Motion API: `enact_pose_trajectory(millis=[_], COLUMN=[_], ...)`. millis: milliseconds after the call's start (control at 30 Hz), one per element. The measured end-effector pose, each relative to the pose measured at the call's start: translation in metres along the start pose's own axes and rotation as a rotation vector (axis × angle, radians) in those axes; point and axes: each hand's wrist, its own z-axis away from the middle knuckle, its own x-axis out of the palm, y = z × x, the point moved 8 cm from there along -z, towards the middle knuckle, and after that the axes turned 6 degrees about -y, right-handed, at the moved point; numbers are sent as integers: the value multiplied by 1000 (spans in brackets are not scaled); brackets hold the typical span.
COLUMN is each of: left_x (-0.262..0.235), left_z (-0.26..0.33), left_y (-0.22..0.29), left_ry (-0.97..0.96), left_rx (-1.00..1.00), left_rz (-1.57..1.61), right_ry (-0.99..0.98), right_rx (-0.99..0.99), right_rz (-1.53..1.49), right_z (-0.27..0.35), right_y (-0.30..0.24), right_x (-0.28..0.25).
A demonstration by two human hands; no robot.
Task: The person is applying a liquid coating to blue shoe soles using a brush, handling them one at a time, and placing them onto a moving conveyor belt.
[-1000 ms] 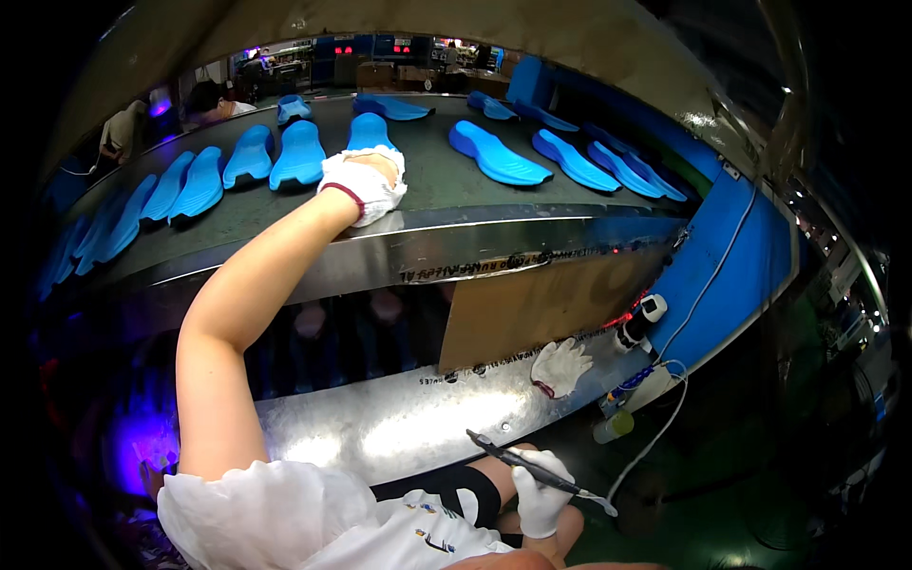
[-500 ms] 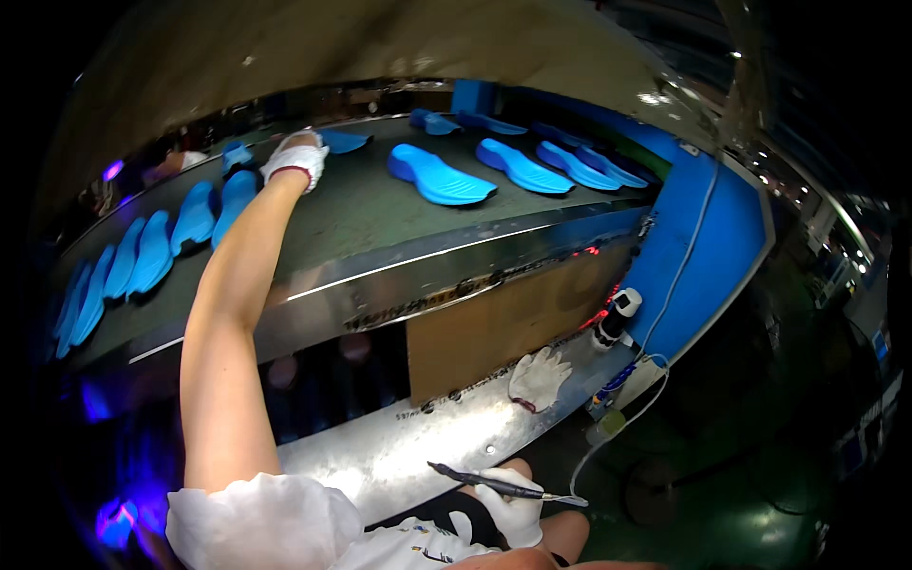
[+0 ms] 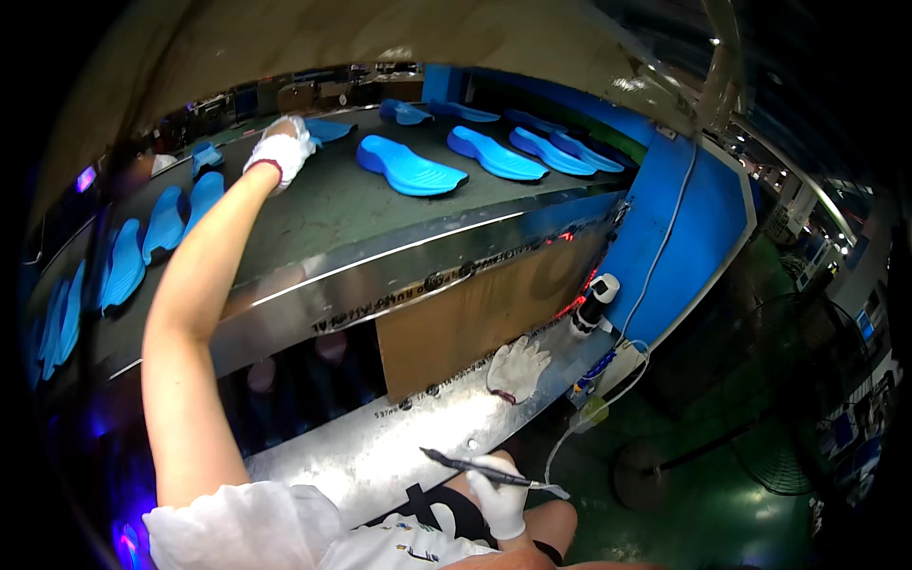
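Reaching far over the green belt, my left hand [image 3: 283,150] wears a white glove with a dark red cuff. Its fingers are closed at the left end of a blue shoe sole [image 3: 330,130], which sticks out to the right; the fingertips are partly hidden. Low in the view, by my lap, my gloved right hand [image 3: 500,496] grips a slim black pen-shaped tool [image 3: 456,463] with a pale line at its rear end. Just right of the left hand's sole lies a larger blue sole [image 3: 410,168] on the belt.
More blue soles [image 3: 496,156] lie along the belt's right, and others [image 3: 123,266] at its left. Below the belt's metal edge [image 3: 380,256] are a cardboard sheet [image 3: 475,328], a metal ledge [image 3: 342,475], a loose glove [image 3: 519,369] and a white-and-black device [image 3: 596,299]. A blue panel [image 3: 674,228] closes the right.
The whole view has shifted, so the scene sits farther left. My left hand and its sole have moved slightly right along the belt, nearer the larger sole. The right hand still grips the tool.
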Motion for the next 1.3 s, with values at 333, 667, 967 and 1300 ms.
enact_pose_trajectory(millis=[333, 667, 967, 1300], left_x=[-70, 215, 323, 339], left_z=[330, 482, 486, 464], left_y=[102, 149, 150, 205], left_ry=[442, -97, -858, -1158], left_rx=[525, 537, -551, -653], left_rz=[722, 961, 1712, 2582], right_ry=[422, 430, 207, -132], right_rx=[44, 152, 198, -256], right_rz=[-137, -83, 730, 903], right_z=[19, 1, -64, -14], right_y=[12, 55, 111, 18], right_x=[-78, -79, -21, 39])
